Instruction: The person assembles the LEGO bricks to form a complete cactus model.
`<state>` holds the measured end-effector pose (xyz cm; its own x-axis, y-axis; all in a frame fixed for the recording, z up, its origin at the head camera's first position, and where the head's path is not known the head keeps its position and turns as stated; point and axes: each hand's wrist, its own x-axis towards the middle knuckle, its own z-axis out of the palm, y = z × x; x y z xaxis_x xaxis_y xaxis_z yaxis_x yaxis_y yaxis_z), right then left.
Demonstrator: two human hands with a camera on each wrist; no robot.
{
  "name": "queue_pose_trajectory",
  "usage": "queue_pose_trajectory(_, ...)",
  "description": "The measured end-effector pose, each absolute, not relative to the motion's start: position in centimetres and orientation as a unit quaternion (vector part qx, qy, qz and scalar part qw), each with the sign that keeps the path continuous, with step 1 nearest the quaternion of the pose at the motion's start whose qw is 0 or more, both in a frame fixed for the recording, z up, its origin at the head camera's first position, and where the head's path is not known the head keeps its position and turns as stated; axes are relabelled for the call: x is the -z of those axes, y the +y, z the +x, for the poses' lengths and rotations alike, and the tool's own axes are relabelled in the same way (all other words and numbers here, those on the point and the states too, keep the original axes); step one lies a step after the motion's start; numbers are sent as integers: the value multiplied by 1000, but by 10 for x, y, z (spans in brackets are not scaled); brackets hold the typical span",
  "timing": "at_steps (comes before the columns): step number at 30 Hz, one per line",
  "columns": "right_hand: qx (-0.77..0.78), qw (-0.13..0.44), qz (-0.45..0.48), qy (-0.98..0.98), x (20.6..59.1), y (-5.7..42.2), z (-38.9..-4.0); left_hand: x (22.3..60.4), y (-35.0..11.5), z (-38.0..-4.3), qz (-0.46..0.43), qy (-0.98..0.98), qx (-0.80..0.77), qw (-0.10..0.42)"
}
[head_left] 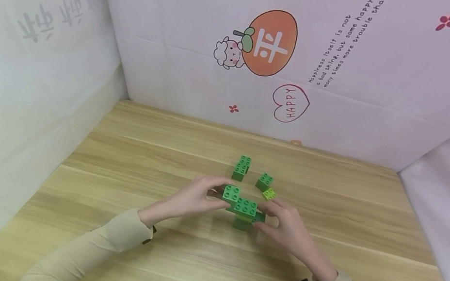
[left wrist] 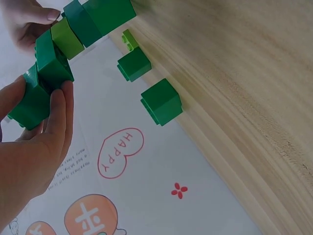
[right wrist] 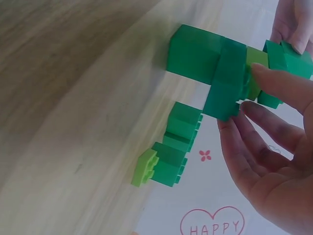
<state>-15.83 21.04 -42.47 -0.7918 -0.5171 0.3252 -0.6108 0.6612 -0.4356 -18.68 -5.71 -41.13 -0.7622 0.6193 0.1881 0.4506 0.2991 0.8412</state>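
Note:
Between the two hands stands a stepped stack of toy building bricks (head_left: 246,208), mostly green, with a lime brick (left wrist: 67,39) in its middle. My left hand (head_left: 197,199) pinches the studded top brick (head_left: 232,192) between thumb and fingers. In the left wrist view that top brick (left wrist: 33,100) overhangs the brick below it. From the other side, my right hand (head_left: 292,230) grips the stack lower down. Its thumb lies by the lime brick and its fingers reach under the jutting green brick (right wrist: 226,81). A plain green brick (right wrist: 195,54) forms the stack's bottom.
Behind the stack on the wooden table (head_left: 153,149) are two green bricks set close together (head_left: 240,168), another green brick (head_left: 264,181) and a thin lime brick (head_left: 269,194). A printed white cloth (head_left: 176,54) hangs at the back and sides.

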Motion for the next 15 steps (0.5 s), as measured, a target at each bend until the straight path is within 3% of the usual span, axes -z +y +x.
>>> queue_pose_trajectory(15, -291, 100, 306, -901, 414, 204, -156, 410, -57, -187, 335, 805, -482, 79)
